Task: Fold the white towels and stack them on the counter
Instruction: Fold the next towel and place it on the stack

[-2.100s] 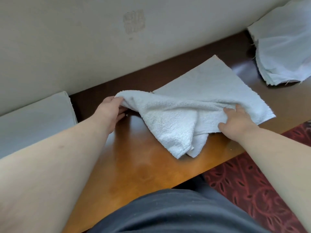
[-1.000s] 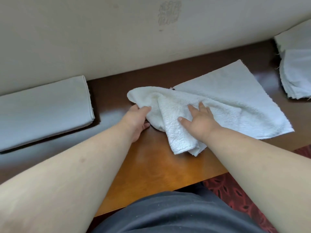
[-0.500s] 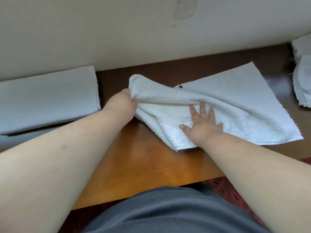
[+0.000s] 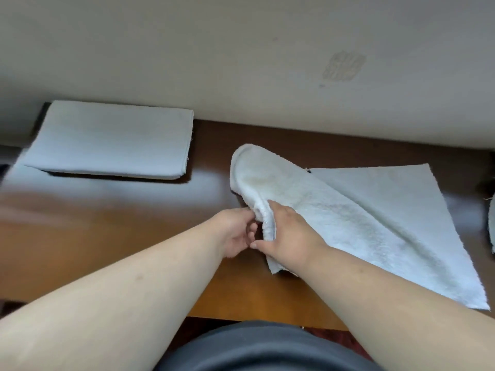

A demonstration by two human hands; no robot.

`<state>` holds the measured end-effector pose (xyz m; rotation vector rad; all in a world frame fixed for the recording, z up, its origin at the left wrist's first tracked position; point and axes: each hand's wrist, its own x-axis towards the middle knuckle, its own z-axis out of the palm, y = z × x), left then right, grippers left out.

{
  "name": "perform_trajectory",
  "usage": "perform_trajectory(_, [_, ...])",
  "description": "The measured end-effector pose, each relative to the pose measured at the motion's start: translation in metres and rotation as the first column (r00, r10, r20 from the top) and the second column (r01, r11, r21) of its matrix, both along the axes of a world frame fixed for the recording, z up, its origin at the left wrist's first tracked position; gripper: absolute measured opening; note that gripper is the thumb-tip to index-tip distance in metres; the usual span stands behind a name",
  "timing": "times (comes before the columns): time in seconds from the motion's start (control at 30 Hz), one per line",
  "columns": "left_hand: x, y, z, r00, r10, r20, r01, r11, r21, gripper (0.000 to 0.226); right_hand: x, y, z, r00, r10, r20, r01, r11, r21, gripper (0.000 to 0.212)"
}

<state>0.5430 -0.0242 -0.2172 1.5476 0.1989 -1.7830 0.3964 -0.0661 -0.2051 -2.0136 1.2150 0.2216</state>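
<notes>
White towels number two: both hands point(image 4: 267, 236) grip one point(image 4: 348, 210); one folded towel point(image 4: 112, 145) lies apart.

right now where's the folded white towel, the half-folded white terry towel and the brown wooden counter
folded white towel point(image 4: 112, 140): head view, middle of its flat top.
half-folded white terry towel point(image 4: 334, 207): head view, on the upper folded-over layer.
brown wooden counter point(image 4: 112, 236): head view, bare patch left of the hands.
</notes>
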Motion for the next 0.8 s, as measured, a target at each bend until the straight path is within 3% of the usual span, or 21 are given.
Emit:
perform_trajectory(0.1, [-0.003, 0.001, 0.000, 0.955, -0.197, 0.224, 0.213, 0.976, -0.049, 0.017, -0.004, -0.016, 0.002, 0.999, 0.025, 0.034, -0.027, 0.998, 0.052, 0.052])
perform_trajectory(0.2, [-0.009, -0.001, 0.003, 0.944, -0.116, 0.310, 0.177, 0.968, -0.180, 0.027, -0.012, -0.032, 0.006, 0.990, -0.120, 0.079, 0.096, 0.961, 0.258, 0.020])
perform_trajectory(0.27, [-0.015, -0.001, 0.007, 0.966, -0.033, 0.256, 0.099, 0.963, -0.250, 0.039, -0.016, -0.041, 0.013, 0.969, -0.239, 0.065, 0.188, 0.880, 0.436, 0.029])
perform_trajectory(0.33, [-0.018, -0.002, 0.013, 0.988, 0.025, 0.154, 0.004, 0.982, -0.189, 0.057, -0.015, -0.052, 0.026, 0.982, -0.190, 0.008, 0.165, 0.870, 0.465, 0.042])
perform_trajectory(0.4, [-0.020, -0.001, 0.018, 0.988, 0.151, 0.011, -0.149, 0.981, -0.121, 0.060, -0.004, -0.065, 0.038, 0.991, -0.131, 0.021, 0.117, 0.940, 0.322, 0.057])
perform_trajectory(0.43, [-0.020, 0.000, 0.019, 0.974, 0.223, -0.030, -0.225, 0.968, -0.112, 0.055, 0.006, -0.073, 0.045, 0.993, -0.101, 0.064, 0.089, 0.983, 0.162, 0.059])
perform_trajectory(0.53, [-0.024, 0.006, 0.021, 0.942, 0.335, 0.008, -0.330, 0.933, -0.146, 0.037, 0.057, -0.093, 0.057, 0.971, 0.121, 0.205, -0.057, 0.954, -0.294, 0.028])
perform_trajectory(0.6, [-0.028, 0.013, 0.020, 0.934, 0.303, 0.187, -0.261, 0.940, -0.218, 0.026, 0.099, -0.102, 0.051, 0.911, 0.398, 0.112, -0.347, 0.883, -0.316, 0.027])
perform_trajectory(0.67, [-0.029, 0.024, 0.020, 0.878, 0.271, 0.394, -0.168, 0.947, -0.275, 0.027, 0.136, -0.100, 0.038, 0.789, 0.598, -0.139, -0.614, 0.768, -0.182, 0.048])
perform_trajectory(0.73, [-0.025, 0.038, 0.021, 0.807, 0.255, 0.533, -0.122, 0.955, -0.272, 0.032, 0.156, -0.095, 0.023, 0.635, 0.673, -0.379, -0.744, 0.665, -0.063, 0.068])
perform_trajectory(0.8, [-0.019, 0.052, 0.023, 0.720, 0.251, 0.647, -0.106, 0.961, -0.255, 0.037, 0.160, -0.091, 0.009, 0.567, 0.663, -0.489, -0.776, 0.629, -0.045, 0.069])
